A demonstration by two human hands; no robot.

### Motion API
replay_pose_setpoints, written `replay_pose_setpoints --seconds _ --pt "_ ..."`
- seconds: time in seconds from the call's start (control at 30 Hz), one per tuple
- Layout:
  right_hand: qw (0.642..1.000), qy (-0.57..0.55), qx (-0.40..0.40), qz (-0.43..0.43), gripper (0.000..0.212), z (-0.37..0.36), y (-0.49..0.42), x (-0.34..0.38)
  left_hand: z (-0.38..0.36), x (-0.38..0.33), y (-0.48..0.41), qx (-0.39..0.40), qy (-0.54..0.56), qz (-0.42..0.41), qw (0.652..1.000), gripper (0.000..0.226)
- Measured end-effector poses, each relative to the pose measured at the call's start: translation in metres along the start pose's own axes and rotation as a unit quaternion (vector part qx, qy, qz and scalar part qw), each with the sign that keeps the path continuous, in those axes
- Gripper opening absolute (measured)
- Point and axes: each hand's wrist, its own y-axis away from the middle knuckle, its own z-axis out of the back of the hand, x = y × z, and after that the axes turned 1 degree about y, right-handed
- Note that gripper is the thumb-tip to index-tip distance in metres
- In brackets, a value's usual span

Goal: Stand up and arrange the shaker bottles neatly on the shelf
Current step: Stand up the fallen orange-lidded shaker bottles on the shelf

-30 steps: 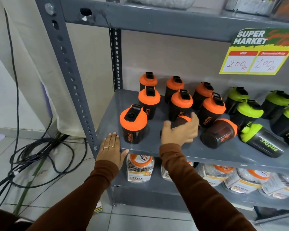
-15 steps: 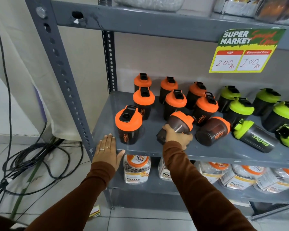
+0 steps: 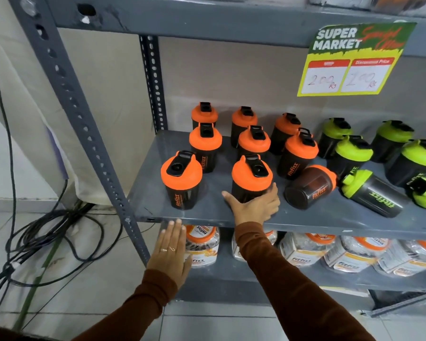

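Note:
Several black shaker bottles with orange lids stand in rows on the left of the grey metal shelf. My right hand wraps the base of the front middle orange-lid bottle, which stands upright. Another orange-lid bottle lies on its side just right of it. A green-lid bottle lies beside that one, with several green-lid bottles upright behind it. My left hand is flat, with straight fingers and nothing in it, just below the shelf's front edge.
Clear jars with orange lids fill the shelf below. A perforated grey post stands at the left corner, with black cables on the tiled floor beside it. A yellow price sign hangs from the upper shelf.
My right hand has tipped the lying orange-lid bottle upright and set it in the front row. My left hand has slid off the shelf edge and dropped a little below it.

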Motion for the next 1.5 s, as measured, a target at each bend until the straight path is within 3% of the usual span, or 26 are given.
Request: replay_pose_setpoints --seconds 0.07,0.17,0.23,0.3,0.4,0.5,0.7,0.8,0.87,0.93,1.0,1.1,1.23,1.37,1.5 --pt "0.999 -0.014 -0.016 0.047 0.121 0.011 0.003 -0.005 -0.007 -0.014 0.003 0.014 -0.012 -0.077 0.997 0.062" --pt "0.990 -0.036 -0.087 0.105 0.102 0.034 -0.013 -0.013 -0.006 -0.049 -0.013 -0.014 -0.027 -0.188 0.982 0.069" --pt "0.984 -0.046 -0.159 0.060 0.092 0.051 -0.042 -0.014 -0.001 -0.079 -0.030 -0.049 -0.023 -0.233 0.971 0.061" --pt "0.980 -0.019 -0.193 -0.036 0.090 0.069 -0.074 -0.011 0.006 -0.109 -0.047 -0.076 -0.013 -0.261 0.962 0.058" --pt "0.971 0.010 -0.137 -0.197 0.096 0.091 -0.117 -0.015 0.014 -0.150 -0.067 -0.086 -0.022 -0.277 0.957 0.058" --pt "0.956 -0.032 -0.042 -0.290 0.109 0.099 -0.140 -0.021 0.017 -0.176 -0.080 -0.058 -0.019 -0.243 0.968 0.058" --pt "0.946 -0.062 0.053 -0.314 0.103 0.105 -0.158 -0.022 0.013 -0.194 -0.091 -0.045 -0.017 -0.153 0.987 0.059" --pt "0.936 -0.120 0.063 -0.326 0.117 0.107 -0.158 -0.035 0.013 -0.201 -0.091 -0.032 -0.021 -0.122 0.992 0.059" --pt "0.939 -0.138 0.057 -0.310 0.128 0.112 -0.155 -0.048 0.013 -0.205 -0.089 -0.011 -0.023 -0.104 0.994 0.059" --pt "0.952 -0.136 0.067 -0.267 0.124 0.129 -0.144 -0.047 0.013 -0.208 -0.088 -0.001 -0.022 -0.086 0.996 0.060" --pt "0.978 -0.091 0.070 -0.175 0.111 0.140 -0.141 -0.054 0.013 -0.212 -0.087 0.003 -0.019 -0.060 0.998 0.067" --pt "0.994 -0.046 0.096 -0.033 0.116 0.142 -0.140 -0.062 0.012 -0.220 -0.085 0.004 -0.024 -0.023 0.999 0.065" --pt "0.993 0.036 0.110 0.028 0.116 0.142 -0.134 -0.064 0.012 -0.225 -0.083 0.003 -0.036 -0.002 0.999 0.054" --pt "0.980 0.109 0.143 0.084 0.106 0.157 -0.128 -0.075 0.011 -0.229 -0.081 0.003 -0.041 0.021 0.999 0.059" --pt "0.950 0.182 0.085 0.241 0.099 0.186 -0.145 -0.089 0.011 -0.239 -0.083 0.001 -0.015 0.065 0.998 0.070"
